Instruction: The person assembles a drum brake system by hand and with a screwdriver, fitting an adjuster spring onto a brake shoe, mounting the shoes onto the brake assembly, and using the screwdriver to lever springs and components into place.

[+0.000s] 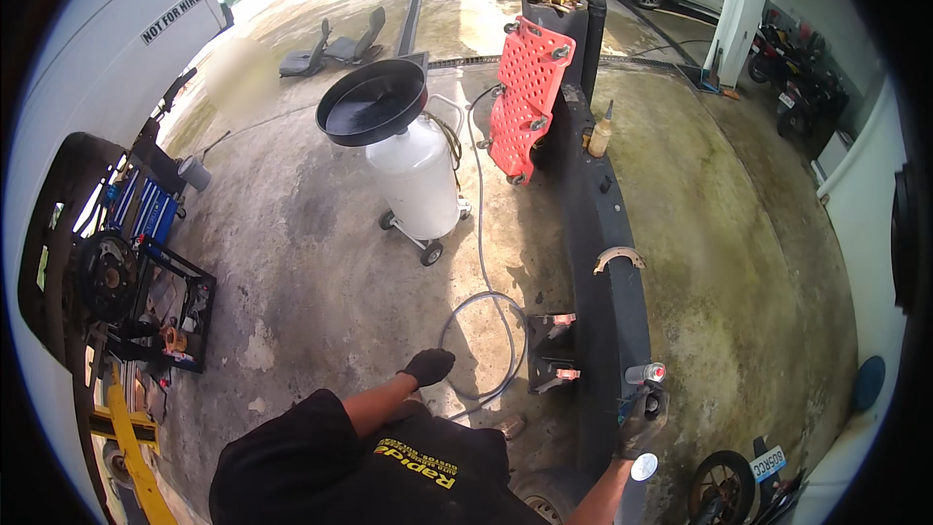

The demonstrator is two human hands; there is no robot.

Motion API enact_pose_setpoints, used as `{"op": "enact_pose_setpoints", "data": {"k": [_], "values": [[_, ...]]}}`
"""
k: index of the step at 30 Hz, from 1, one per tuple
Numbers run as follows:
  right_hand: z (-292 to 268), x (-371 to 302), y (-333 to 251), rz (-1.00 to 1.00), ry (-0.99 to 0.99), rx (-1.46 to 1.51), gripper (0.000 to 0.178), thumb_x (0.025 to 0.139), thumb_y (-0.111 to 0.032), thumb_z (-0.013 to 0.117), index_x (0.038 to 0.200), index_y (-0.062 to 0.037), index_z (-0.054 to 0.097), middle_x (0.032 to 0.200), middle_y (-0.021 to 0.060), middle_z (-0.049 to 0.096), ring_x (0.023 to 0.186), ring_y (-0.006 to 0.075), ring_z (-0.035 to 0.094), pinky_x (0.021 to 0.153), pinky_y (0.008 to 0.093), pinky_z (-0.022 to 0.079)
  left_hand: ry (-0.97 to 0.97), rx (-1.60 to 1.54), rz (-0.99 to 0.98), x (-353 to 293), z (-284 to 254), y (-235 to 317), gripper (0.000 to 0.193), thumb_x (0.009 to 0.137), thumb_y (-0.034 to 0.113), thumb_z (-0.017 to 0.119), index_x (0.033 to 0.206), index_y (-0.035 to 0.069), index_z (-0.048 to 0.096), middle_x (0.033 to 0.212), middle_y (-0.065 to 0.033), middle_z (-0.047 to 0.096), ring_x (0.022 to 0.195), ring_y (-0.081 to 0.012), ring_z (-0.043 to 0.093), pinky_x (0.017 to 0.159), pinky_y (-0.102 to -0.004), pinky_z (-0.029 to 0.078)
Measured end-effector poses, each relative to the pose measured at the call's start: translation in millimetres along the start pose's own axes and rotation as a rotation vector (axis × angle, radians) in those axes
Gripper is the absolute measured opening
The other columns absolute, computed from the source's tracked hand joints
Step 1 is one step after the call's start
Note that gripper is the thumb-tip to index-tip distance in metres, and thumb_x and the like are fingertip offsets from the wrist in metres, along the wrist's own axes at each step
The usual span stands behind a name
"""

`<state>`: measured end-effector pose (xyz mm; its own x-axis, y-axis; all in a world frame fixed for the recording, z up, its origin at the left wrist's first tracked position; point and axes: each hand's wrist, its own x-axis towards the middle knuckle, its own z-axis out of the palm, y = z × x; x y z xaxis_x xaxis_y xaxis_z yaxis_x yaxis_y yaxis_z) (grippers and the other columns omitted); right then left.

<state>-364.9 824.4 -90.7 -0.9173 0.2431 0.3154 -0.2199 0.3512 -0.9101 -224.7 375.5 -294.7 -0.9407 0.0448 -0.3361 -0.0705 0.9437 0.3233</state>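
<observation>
My left hand [429, 367], in a dark glove, is held in front of my body over the floor. Its fingers are curled in, and nothing sticks out of them. At the lower right my right hand [641, 420], gloved too, is at the black beam [614, 316], its fingers curled round something I cannot make out. Just beyond it a grey can with a red top [645, 373] rests on the beam. A white disc [643, 468] shows beside my right wrist. Farther along the beam are a curved brake shoe [619, 259] and a squeeze bottle [601, 135].
A white drain tank with a black pan [413, 180] stands ahead on wheels. A red creeper [530, 97] leans against the beam. A hose [483, 297] loops over the floor near two jack stands [552, 377]. A tool cart [180, 306] is left; a motorcycle wheel [721, 486] lower right.
</observation>
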Motion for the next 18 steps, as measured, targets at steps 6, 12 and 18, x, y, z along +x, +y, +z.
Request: {"op": "enact_pose_setpoints", "data": {"k": [6, 12, 18], "values": [[183.6, 26.9, -137.0, -0.014, -0.294, 0.369, 0.024, 0.106, -0.024, 0.059, 0.094, -0.0042, 0.063, 0.071, -0.0021, 0.051, 0.061, 0.0051, 0.046, 0.055, 0.0253, 0.038, 0.505, -0.377, -0.44, -166.2, 7.7, -166.0, 0.034, 0.101, 0.031, 0.053, 0.116, 0.007, 0.071, 0.116, -0.0179, 0.073, 0.109, -0.0369, 0.067, 0.097, -0.0485, 0.052], [400.0, -37.8, -283.7, -0.14, -0.633, 0.522, 0.021, 0.107, -0.024, 0.057, 0.11, -0.0041, 0.062, 0.072, -0.0052, 0.044, 0.055, 0.0043, 0.04, 0.053, 0.0241, 0.036, 0.641, -0.371, -0.65, -312.7, 71.4, -237.2, 0.029, 0.1, 0.028, 0.054, 0.109, 0.007, 0.072, 0.111, -0.016, 0.073, 0.103, -0.0366, 0.069, 0.092, -0.0479, 0.053], [585.2, -141.2, -403.2, 0.018, -1.084, 0.824, 0.018, 0.105, -0.019, 0.058, 0.109, -0.003, 0.063, 0.072, -0.0029, 0.048, 0.055, 0.006, 0.044, 0.051, 0.0244, 0.037, 0.853, -0.597, -1.013, -409.3, 77.2, -267.7, 0.025, 0.101, 0.021, 0.053, 0.107, 0.007, 0.072, 0.106, -0.0162, 0.073, 0.097, -0.0372, 0.07, 0.084, -0.0472, 0.056]]}}
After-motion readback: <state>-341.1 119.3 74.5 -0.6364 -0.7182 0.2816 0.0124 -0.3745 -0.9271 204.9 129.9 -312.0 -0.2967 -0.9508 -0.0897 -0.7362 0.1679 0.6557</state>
